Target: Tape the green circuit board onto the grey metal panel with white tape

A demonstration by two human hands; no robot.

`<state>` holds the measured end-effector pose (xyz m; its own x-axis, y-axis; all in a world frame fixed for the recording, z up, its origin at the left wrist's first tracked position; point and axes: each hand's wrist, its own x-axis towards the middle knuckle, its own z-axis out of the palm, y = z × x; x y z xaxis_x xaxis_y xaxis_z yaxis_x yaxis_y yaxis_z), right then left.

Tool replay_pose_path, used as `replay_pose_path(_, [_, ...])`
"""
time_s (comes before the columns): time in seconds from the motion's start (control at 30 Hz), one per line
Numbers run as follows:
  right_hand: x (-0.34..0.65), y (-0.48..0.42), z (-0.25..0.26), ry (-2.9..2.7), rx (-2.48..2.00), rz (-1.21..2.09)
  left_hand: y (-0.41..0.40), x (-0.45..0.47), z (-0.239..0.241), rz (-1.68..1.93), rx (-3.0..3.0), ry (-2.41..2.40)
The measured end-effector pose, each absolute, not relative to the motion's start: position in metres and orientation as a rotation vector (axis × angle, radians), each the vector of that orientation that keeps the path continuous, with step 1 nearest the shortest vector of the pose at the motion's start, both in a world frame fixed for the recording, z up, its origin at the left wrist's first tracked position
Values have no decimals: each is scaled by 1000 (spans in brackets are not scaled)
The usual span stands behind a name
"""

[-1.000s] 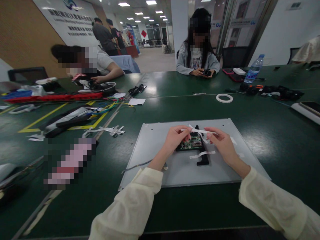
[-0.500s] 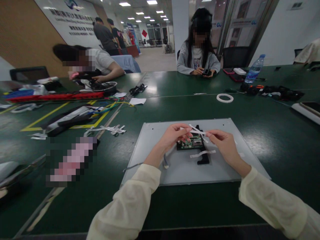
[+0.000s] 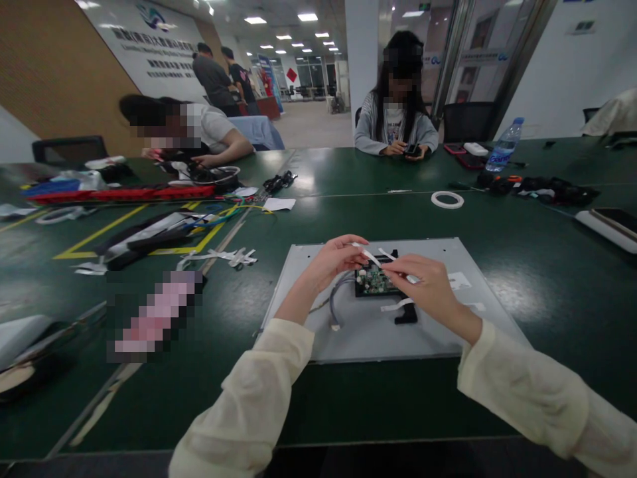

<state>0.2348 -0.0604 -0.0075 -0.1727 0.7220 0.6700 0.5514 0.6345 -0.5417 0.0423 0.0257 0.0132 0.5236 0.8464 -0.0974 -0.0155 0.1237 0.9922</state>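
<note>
Office — lettered wall sign (image 3: pixel 159 46), ceiling lights (image 3: pixel 307 17), dark-backed chairs (image 3: pixel 468 121), long shared green table (image 3: pixel 388 398)

Plastic bottle (image 3: pixel 504 147) on green table (image 3: pixel 557 279)

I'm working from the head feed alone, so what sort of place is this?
Probably an office with a shared electronics workbench: an exposed circuit board sits over a grey panel on a long green table, with a large lettered sign beyond.
</note>
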Motion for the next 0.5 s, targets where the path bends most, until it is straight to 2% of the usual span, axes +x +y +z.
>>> replay_pose_path(0.13, [208, -55, -16, -2063, -1014, 65, 33, 28, -4, 803, 1521, 1012])
replay_pose_path(0.23, [186, -54, -24, -2222, -1079, -75, 35, 12, -14, 804, 1921, 1207])
replay_pose_path(0.37, [166, -56, -29, -2372, -1134, -239, 31, -2, -15, 529, 2585, 1384])
replay_pose_path(0.5, [163, -57, -35, -2380, -1094, -331, 28, -3, -17, 259, 2869, 1404])
